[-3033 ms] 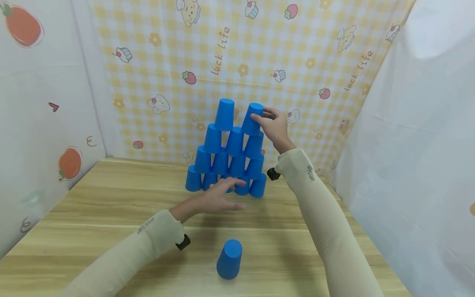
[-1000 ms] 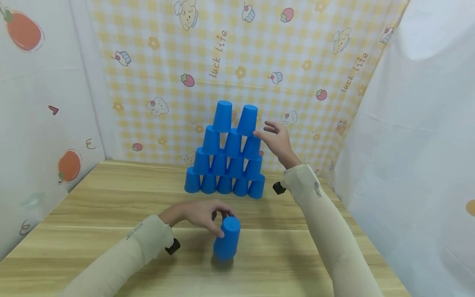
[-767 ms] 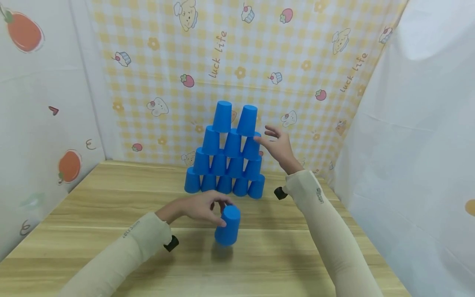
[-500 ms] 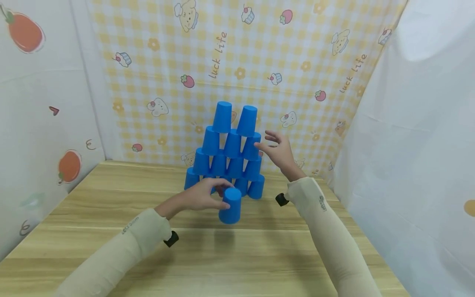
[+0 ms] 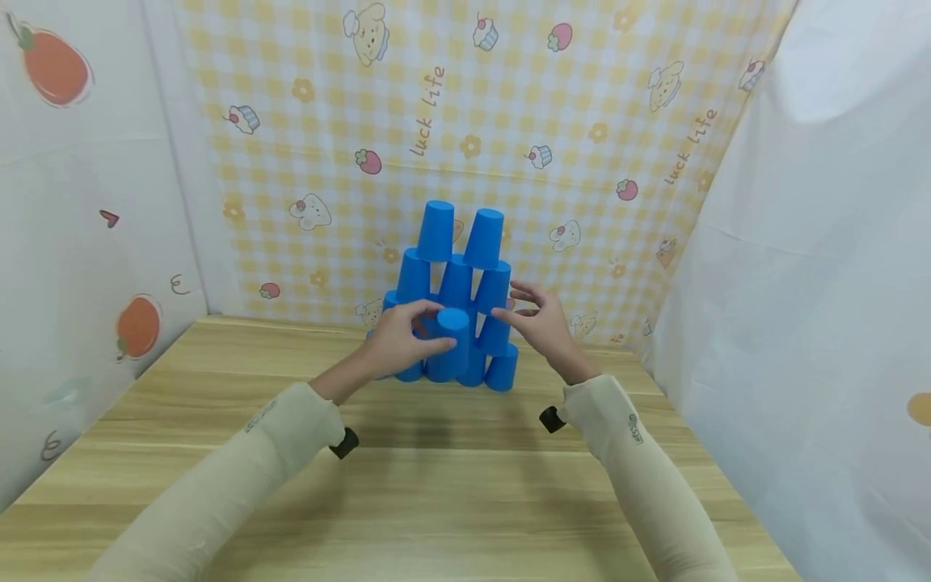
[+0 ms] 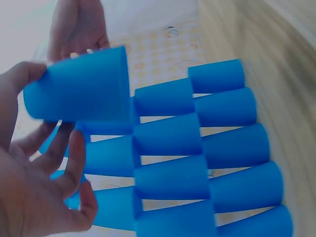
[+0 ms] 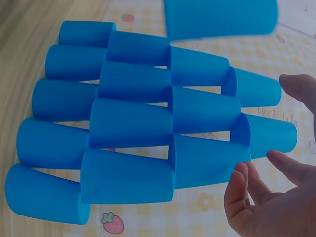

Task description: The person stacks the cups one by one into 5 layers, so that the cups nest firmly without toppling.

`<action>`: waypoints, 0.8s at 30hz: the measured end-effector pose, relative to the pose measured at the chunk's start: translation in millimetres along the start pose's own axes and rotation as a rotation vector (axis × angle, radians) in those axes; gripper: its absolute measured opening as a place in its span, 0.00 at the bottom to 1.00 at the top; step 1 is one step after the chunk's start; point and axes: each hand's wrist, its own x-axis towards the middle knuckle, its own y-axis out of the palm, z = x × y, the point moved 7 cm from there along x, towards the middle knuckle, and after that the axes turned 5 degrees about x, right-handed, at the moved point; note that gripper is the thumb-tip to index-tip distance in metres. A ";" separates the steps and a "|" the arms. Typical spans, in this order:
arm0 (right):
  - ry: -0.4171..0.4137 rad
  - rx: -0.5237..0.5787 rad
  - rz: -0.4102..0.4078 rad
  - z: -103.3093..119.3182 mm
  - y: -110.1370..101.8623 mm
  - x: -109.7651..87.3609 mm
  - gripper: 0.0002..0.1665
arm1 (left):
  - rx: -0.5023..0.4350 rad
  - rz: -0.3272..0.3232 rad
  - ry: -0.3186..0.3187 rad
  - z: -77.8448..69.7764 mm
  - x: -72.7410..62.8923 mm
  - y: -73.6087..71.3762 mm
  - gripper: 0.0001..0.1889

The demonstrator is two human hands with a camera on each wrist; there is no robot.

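Observation:
My left hand (image 5: 400, 339) pinches a plain blue cup (image 5: 452, 347) between thumb and fingers, its closed end up. That cup is held off the table, in front of the pyramid of blue cups (image 5: 413, 276), and hides part of it. Four tiers show, all cups bottom up, with two side by side on top: a left top cup (image 5: 436, 232) and a right top cup (image 5: 484, 240). Beside the pyramid's right side, my right hand (image 5: 544, 325) holds nothing, fingers loosely bent and thumb apart. In the right wrist view the held cup (image 7: 222, 17) shows at the upper edge.
The stack stands toward the back of a wood-grain table (image 5: 436, 501). Behind it hangs a yellow checked cloth (image 5: 327, 129) with printed cartoons. White cloth walls (image 5: 785, 283) close off both sides. A small black device (image 5: 344, 443) sits under each cuff.
My right hand has released the right top cup and dropped lower beside the stack. My left hand has picked up the lone cup from the table's front and carried it up and forward.

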 end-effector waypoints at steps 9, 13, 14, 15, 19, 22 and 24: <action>-0.003 0.004 0.077 -0.7 12.9 -12.8 0.41 | 0.038 -0.163 -0.025 -19.8 33.3 -33.7 0.30; 0.021 -0.012 0.107 -2.8 18.3 -18.3 0.42 | 0.024 -0.186 -0.040 -30.3 47.7 -43.6 0.30; 0.016 -0.018 0.115 -2.6 19.8 -19.7 0.42 | 0.019 -0.191 -0.050 -33.4 51.2 -46.3 0.31; 0.008 -0.027 0.122 -2.9 21.4 -20.9 0.42 | 0.021 -0.197 -0.058 -36.7 54.9 -49.2 0.32; -0.035 -0.061 0.147 -1.8 27.7 -25.8 0.41 | 0.021 -0.233 -0.059 -53.0 70.9 -62.4 0.34; -0.059 -0.077 0.179 -1.4 33.9 -29.4 0.39 | 0.046 -0.269 -0.050 -65.3 85.9 -72.4 0.32; -0.070 -0.078 0.204 -1.4 37.5 -32.1 0.37 | 0.064 -0.292 -0.055 -72.5 97.1 -78.7 0.31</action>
